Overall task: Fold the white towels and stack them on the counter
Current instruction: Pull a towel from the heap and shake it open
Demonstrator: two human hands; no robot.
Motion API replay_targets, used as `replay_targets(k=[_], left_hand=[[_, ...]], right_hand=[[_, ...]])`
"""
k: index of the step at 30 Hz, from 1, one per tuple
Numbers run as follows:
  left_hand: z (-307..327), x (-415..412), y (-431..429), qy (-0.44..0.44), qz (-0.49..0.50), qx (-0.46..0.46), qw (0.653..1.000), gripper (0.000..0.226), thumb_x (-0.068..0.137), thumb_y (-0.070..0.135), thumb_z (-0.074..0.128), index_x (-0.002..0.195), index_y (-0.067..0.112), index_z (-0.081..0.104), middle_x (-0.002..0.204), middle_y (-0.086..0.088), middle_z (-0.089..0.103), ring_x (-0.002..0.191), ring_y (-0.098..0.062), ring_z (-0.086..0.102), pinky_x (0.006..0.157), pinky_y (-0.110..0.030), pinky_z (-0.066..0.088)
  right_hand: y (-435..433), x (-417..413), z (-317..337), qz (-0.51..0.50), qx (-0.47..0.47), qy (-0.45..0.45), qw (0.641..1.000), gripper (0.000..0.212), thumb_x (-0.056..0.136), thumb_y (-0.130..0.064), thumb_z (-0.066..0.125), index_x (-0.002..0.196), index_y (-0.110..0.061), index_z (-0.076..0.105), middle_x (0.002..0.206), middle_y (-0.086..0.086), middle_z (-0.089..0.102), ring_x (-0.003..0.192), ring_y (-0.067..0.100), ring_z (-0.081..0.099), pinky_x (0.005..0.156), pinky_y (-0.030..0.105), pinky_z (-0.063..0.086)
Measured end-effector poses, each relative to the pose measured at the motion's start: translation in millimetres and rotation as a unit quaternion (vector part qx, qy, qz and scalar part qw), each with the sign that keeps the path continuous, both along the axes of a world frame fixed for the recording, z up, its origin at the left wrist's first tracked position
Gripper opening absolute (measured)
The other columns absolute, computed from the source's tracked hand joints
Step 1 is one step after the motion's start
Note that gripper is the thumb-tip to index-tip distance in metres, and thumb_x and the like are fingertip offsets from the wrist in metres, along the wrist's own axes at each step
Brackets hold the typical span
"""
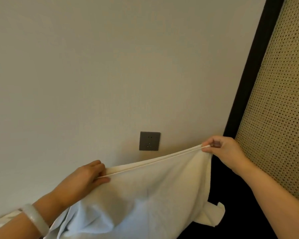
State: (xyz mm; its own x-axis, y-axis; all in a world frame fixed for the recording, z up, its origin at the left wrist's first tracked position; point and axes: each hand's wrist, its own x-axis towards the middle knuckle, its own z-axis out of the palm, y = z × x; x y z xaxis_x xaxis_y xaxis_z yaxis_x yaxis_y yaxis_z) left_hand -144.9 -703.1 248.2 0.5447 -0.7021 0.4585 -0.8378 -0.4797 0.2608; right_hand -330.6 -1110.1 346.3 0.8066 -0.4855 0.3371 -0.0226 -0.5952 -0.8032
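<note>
Nearest us, we see a pale, glossy bangle [35, 218] on the left wrist. Just beyond it hangs the white terry-cloth towel [145, 195], held up in the air with two hemmed edges running together along its top. Our left hand [86, 178] pinches one end of that hem between thumb and curled fingers, and our right hand [224, 152] pinches the other end, higher up. Behind the towel we find a dark grey square wall socket [149, 141] on the plain beige wall [93, 66]. To the right, a black frame [254, 83] edges a woven cane panel [280, 118].
</note>
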Motion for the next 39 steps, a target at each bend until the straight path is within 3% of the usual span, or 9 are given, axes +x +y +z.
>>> replay_targets(k=[6,10,15,20,23,28,33,36,39], left_hand=[[0.5,-1.6,-6.3,-0.126,0.044,-0.013,0.991,0.039,0.093,0.067,0.037,0.069,0.037,0.029,0.064,0.018,0.033,0.046,-0.005,0.035,0.045,-0.011,0.023],[6.6,-2.0,-8.2,-0.115,0.027,-0.013,0.993,0.039,0.096,0.064,0.036,0.070,0.034,0.039,0.065,0.016,0.041,0.052,-0.007,0.045,0.047,-0.019,0.037],[20.4,-7.6,-13.7,-0.055,-0.016,0.050,0.997,0.046,0.097,0.063,0.021,0.105,0.039,0.059,0.089,0.017,0.067,0.078,-0.006,0.060,0.071,-0.024,0.048],[16.6,-6.6,-28.3,0.069,-0.086,0.061,0.992,0.021,0.101,0.033,0.049,0.089,0.017,0.055,0.090,0.008,0.052,0.076,-0.008,0.051,0.071,-0.020,0.041],[14.5,-19.8,-41.5,0.130,-0.092,0.035,0.987,0.004,0.093,0.016,0.057,0.096,0.019,0.055,0.094,0.011,0.052,0.079,-0.003,0.050,0.072,-0.016,0.041],[18.1,-35.8,-62.1,0.104,-0.136,0.058,0.983,0.051,0.082,0.008,0.047,0.128,0.027,0.055,0.120,0.010,0.053,0.101,-0.008,0.055,0.087,-0.021,0.045],[25.3,-28.6,-53.9,0.084,-0.108,0.011,0.991,0.007,0.097,0.024,0.057,0.092,0.021,0.062,0.094,0.011,0.053,0.081,-0.004,0.054,0.077,-0.023,0.046],[32.5,-21.9,-47.6,0.088,-0.055,-0.044,0.994,0.018,0.096,0.030,0.062,0.079,0.033,0.054,0.084,0.016,0.052,0.077,-0.001,0.052,0.070,-0.012,0.039],[61.4,-14.3,-43.9,0.080,-0.004,-0.107,0.991,0.016,0.094,0.028,0.065,0.082,0.019,0.060,0.085,0.007,0.061,0.080,-0.008,0.055,0.071,-0.020,0.045]], right_hand=[[-6.5,7.6,-2.3,0.016,0.003,0.005,1.000,0.015,0.080,0.004,0.075,0.077,-0.010,0.071,0.090,0.002,0.075,0.091,0.016,0.070,0.089,0.030,0.052],[-9.0,13.6,-0.1,0.006,-0.040,-0.016,0.999,0.017,0.079,0.004,0.075,0.077,-0.012,0.069,0.085,0.005,0.072,0.081,0.012,0.066,0.078,0.016,0.050],[-9.3,20.2,0.1,-0.009,-0.067,-0.041,0.997,0.018,0.080,0.002,0.075,0.078,-0.015,0.069,0.084,0.007,0.070,0.079,0.018,0.064,0.072,0.009,0.046],[-3.0,24.1,7.4,-0.023,-0.069,-0.063,0.995,0.015,0.083,-0.002,0.073,0.082,-0.016,0.068,0.089,0.007,0.069,0.087,0.023,0.063,0.071,0.007,0.045],[0.0,21.1,19.3,-0.011,-0.059,-0.090,0.994,0.028,0.084,0.002,0.071,0.088,-0.026,0.067,0.093,0.004,0.068,0.085,0.015,0.063,0.074,0.008,0.047],[-0.6,13.5,36.2,-0.010,-0.071,-0.084,0.994,0.028,0.085,0.004,0.068,0.101,-0.019,0.071,0.099,0.008,0.069,0.087,0.016,0.062,0.075,0.007,0.048],[-1.2,-0.4,36.5,-0.052,-0.069,-0.073,0.994,0.024,0.086,0.003,0.068,0.102,-0.014,0.073,0.096,0.009,0.068,0.071,-0.004,0.058,0.065,0.003,0.046],[0.4,0.0,38.1,-0.072,-0.083,-0.045,0.993,0.021,0.087,0.001,0.068,0.100,-0.015,0.072,0.095,0.008,0.063,0.078,0.005,0.058,0.067,0.015,0.046],[3.9,1.7,41.1,-0.116,-0.099,-0.035,0.988,0.018,0.086,-0.004,0.071,0.097,-0.019,0.072,0.091,0.001,0.055,0.081,0.012,0.054,0.077,0.028,0.040]])
